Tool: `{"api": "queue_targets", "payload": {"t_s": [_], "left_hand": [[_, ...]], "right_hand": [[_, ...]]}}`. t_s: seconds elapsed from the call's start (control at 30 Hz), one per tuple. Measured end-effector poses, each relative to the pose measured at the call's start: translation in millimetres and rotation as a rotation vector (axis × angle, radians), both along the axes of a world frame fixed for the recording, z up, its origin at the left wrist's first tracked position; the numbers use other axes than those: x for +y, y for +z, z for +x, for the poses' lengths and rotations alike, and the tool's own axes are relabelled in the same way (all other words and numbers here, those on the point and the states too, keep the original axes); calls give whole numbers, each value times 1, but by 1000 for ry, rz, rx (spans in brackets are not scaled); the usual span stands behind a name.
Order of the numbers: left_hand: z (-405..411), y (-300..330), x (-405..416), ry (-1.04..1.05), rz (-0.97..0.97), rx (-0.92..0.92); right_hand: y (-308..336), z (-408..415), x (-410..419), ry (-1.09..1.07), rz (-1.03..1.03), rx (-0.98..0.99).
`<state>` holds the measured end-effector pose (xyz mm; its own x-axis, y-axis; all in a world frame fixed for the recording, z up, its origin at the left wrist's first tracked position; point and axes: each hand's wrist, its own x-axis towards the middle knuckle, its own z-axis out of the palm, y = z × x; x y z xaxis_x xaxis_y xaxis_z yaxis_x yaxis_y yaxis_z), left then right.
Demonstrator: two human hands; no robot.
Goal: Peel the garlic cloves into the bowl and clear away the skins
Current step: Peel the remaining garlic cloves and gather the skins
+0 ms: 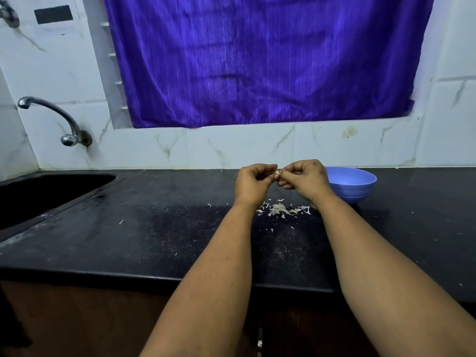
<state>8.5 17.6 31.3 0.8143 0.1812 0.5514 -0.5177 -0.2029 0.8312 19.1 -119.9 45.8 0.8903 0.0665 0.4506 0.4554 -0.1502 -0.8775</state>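
Head view, looking down along two bare forearms stretched out over a dark tabletop (159, 228). The left hand (253, 180) and right hand (305, 177) meet above the far part of the tabletop, knuckles toward the camera, fingers curled in. Between them a small pale garlic clove (277, 172) just shows; the grip of each hand is closed on it, pinching it from either side. Most of the clove is hidden by the fingers, so how much skin is on it cannot be told.

Below the hands, between the wrists, a small heap of pale garlic skins (282, 210) lies on the tabletop, with a few stray flakes scattered to the left and nearer the camera. A blue bowl (356, 185) stands just to the right of the right hand, partly covered by it; its inside is not visible from this angle.

At the left a dark sink (46, 191) is cut off by the frame edge, with a metal tap (55, 119) on the tiled wall above it. A purple curtain (265, 57) hangs behind.
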Motion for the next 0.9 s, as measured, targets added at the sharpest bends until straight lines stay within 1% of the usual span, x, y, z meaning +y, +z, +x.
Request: {"api": "queue_targets", "payload": {"t_s": [0.4,0.57,0.77,0.9], "left_hand": [[-2,0,0,-107,-147,69],[-3,0,-2,-85,-83,44],[-5,1,-1,-62,-10,12],[-7,2,-2,-64,-3,10]], "right_hand": [[2,-2,3,95,107,96],[2,-3,2,27,65,62],[3,-6,1,13,49,41],[2,-5,1,-7,36,12]]}}
